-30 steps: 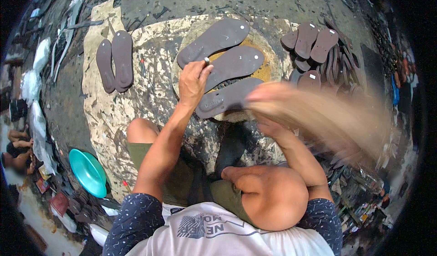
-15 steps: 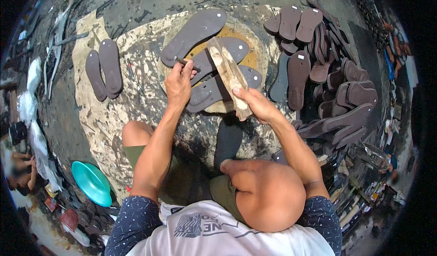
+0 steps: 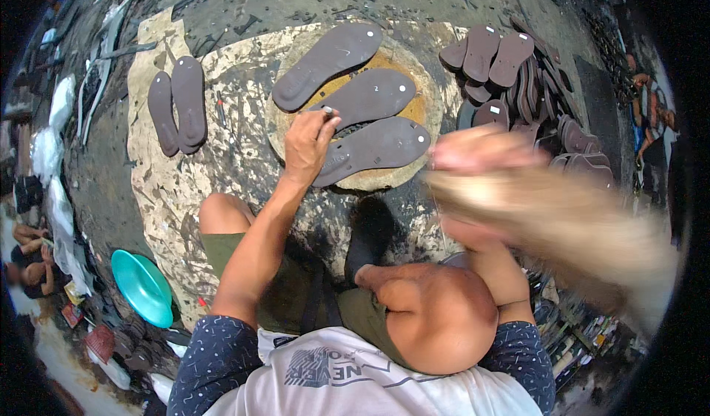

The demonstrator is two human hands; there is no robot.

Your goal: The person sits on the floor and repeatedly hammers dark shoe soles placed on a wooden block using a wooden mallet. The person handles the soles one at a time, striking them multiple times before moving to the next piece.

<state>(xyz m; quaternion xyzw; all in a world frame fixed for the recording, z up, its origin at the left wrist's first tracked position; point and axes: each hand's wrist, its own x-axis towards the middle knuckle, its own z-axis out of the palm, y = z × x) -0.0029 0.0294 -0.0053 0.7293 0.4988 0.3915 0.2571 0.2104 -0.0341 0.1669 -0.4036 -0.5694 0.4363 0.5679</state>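
Note:
Three dark brown sandal soles, an upper one (image 3: 327,67), a middle one (image 3: 379,94) and a lower one (image 3: 377,150), lie side by side on a round block (image 3: 429,99). My left hand (image 3: 308,150) closes round a short punch (image 3: 328,111), whose pale top end pokes out above the fingers. That hand is over the left part of the middle and lower soles and hides the punch's lower end. Off to the right, my right hand (image 3: 489,150) is raised and smeared by motion, gripping a wooden block (image 3: 547,201) that is blurred too.
Two brown soles (image 3: 190,105) lie on the stained sheet (image 3: 244,157) at left. A large pile of soles (image 3: 510,57) stands at the right, partly behind my right hand. A turquoise basin (image 3: 142,289) sits at lower left. Another person (image 3: 33,261) is at the far left edge.
My right hand has swung the wooden block from over the soles up and to the right. My left hand has shifted slightly right and down, and the punch now points more upright.

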